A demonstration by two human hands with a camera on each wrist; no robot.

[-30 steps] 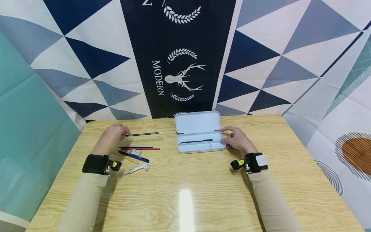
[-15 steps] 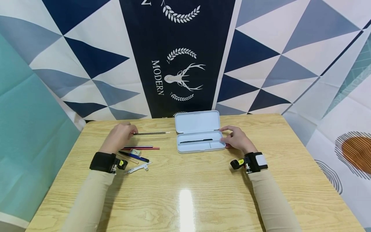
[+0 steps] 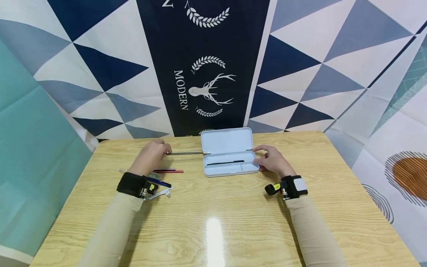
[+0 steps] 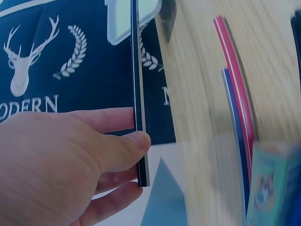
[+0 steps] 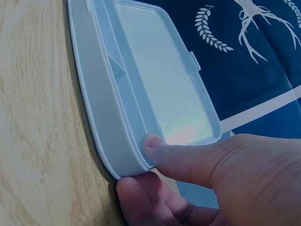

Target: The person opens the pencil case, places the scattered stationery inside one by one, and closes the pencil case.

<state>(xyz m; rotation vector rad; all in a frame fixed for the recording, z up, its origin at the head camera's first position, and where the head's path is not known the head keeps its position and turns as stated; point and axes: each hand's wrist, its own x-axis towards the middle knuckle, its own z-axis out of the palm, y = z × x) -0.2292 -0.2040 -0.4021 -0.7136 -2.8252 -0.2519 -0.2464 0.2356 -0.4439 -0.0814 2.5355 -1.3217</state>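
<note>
My left hand (image 3: 151, 157) pinches a slim black pencil (image 3: 188, 153) between thumb and fingers, above the table's back left. In the left wrist view the black pencil (image 4: 138, 84) shows a silvery stripe, and its near end pokes out below the thumb. Its far tip overlaps the hinge corner of an open light-blue pencil case (image 3: 220, 173). A thin black pen or pencil (image 3: 225, 162) lies in the case's long compartment. At the case's right end, my right hand (image 3: 271, 161) grips the wall. The right wrist view has the thumb inside and fingers outside the case wall (image 5: 101, 89).
Beneath and beside the left forearm lie a red pencil (image 3: 176, 171), a dark blue pencil (image 4: 235, 117), an eraser (image 3: 155, 176), a blue pen (image 3: 161, 182) and a white drawing compass (image 3: 161, 193). A patterned cloth (image 3: 213, 89) hangs behind the table's back edge.
My left hand has moved right with the black pencil, bringing its tip from left of the case to its hinge corner. My right hand and the case have stayed in place.
</note>
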